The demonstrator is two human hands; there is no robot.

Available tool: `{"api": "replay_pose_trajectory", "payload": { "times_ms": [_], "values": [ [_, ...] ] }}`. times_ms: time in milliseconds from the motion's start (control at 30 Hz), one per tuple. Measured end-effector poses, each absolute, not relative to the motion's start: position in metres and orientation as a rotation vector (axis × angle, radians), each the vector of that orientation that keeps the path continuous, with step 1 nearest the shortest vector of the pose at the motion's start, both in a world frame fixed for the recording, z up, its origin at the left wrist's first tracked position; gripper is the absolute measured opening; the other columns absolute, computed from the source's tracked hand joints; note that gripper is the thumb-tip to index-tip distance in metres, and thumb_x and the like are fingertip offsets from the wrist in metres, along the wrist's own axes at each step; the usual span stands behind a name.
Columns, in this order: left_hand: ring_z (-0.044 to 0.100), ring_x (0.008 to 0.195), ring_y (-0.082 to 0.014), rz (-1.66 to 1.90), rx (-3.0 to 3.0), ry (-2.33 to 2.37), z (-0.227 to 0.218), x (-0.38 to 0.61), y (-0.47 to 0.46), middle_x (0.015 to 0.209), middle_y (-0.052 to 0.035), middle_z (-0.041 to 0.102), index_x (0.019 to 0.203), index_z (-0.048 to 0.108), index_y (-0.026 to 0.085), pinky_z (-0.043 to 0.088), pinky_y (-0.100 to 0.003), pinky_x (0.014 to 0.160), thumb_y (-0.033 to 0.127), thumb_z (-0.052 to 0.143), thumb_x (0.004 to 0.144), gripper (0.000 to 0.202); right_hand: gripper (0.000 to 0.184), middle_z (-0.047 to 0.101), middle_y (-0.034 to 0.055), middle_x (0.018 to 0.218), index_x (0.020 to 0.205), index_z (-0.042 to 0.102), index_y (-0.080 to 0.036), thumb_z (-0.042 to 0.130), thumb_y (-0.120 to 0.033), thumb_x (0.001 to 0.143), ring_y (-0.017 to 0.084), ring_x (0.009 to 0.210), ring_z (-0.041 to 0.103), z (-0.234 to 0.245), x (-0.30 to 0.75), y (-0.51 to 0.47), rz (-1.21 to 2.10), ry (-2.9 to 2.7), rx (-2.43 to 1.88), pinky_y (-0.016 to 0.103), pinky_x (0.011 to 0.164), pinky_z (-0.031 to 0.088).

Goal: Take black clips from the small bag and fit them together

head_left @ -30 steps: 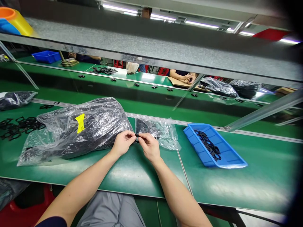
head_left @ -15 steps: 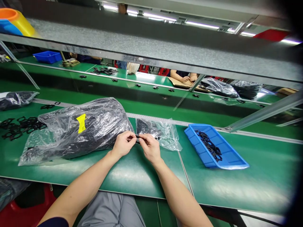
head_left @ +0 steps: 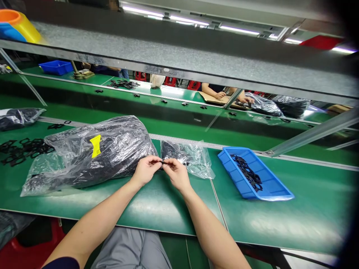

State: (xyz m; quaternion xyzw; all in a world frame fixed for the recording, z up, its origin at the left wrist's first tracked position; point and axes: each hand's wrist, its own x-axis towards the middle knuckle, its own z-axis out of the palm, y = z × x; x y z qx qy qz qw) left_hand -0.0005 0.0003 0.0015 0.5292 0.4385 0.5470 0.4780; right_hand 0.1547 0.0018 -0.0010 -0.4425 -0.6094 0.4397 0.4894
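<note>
Left hand and right hand pinch a small dark part between their fingertips, near the small clear bag. Since the preceding view, the fingertips sit slightly closer and less of the part shows; handling of it appears unfinished.

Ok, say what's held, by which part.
A small black piece, pinched at either side by the left hand and right hand; most is hidden.
</note>
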Motion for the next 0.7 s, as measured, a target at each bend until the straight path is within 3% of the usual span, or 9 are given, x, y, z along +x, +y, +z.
{"api": "replay_pose_trajectory", "payload": {
  "times_ms": [133, 233, 333, 467, 700],
  "values": [
    [0.065, 0.080, -0.0161, 1.318, 1.224, 1.019, -0.0014, 0.0042, -0.0011, 0.088, -0.0064, 0.069, 0.100, 0.065, 0.015, 0.053, -0.032, 0.077, 0.024, 0.071, 0.072, 0.030, 0.028, 0.066, -0.0010, 0.071, 0.080, 0.057, -0.021, 0.077, -0.035, 0.066, 0.013, 0.056, 0.061, 0.0036, 0.1525, 0.0060, 1.407, -1.053, -0.981, 0.028, 0.055, 0.053],
    [0.066, 0.077, -0.0154, 1.305, 1.211, 0.988, -0.0019, 0.0059, -0.0010, 0.085, -0.0055, 0.069, 0.092, 0.064, 0.014, 0.053, -0.031, 0.076, 0.026, 0.071, 0.072, 0.024, 0.033, 0.068, 0.0009, 0.081, 0.077, 0.054, -0.021, 0.080, -0.033, 0.061, 0.014, 0.063, 0.065, 0.0067, 0.1525, 0.0069, 1.556, -0.889, -0.933, 0.028, 0.059, 0.054],
    [0.065, 0.071, -0.0145, 1.330, 1.197, 1.050, -0.0029, 0.0047, 0.0008, 0.081, -0.0039, 0.069, 0.085, 0.065, 0.015, 0.054, -0.028, 0.070, 0.028, 0.068, 0.073, 0.018, 0.031, 0.065, -0.0013, 0.074, 0.075, 0.054, -0.020, 0.079, -0.033, 0.062, 0.013, 0.062, 0.063, 0.0061, 0.1527, 0.0061, 1.603, -0.940, -0.984, 0.023, 0.050, 0.049],
    [0.064, 0.070, -0.0140, 1.360, 1.198, 1.122, -0.0054, 0.0020, 0.0028, 0.082, -0.0042, 0.069, 0.088, 0.066, 0.015, 0.053, -0.027, 0.067, 0.028, 0.064, 0.077, 0.018, 0.028, 0.060, -0.0030, 0.065, 0.074, 0.057, -0.019, 0.077, -0.035, 0.063, 0.013, 0.060, 0.059, 0.0019, 0.1525, 0.0050, 1.528, -1.162, -1.074, 0.023, 0.049, 0.048],
    [0.063, 0.077, -0.0147, 1.414, 1.483, 1.201, -0.0012, 0.0014, -0.0025, 0.087, -0.0056, 0.065, 0.085, 0.070, 0.017, 0.053, -0.026, 0.069, 0.025, 0.061, 0.079, 0.013, 0.025, 0.066, 0.0037, 0.085, 0.090, 0.064, -0.020, 0.069, -0.038, 0.074, 0.016, 0.073, 0.061, -0.0029, 0.1526, 0.0049, 1.038, -1.416, -1.108, 0.031, 0.068, 0.053]
  ]
}}
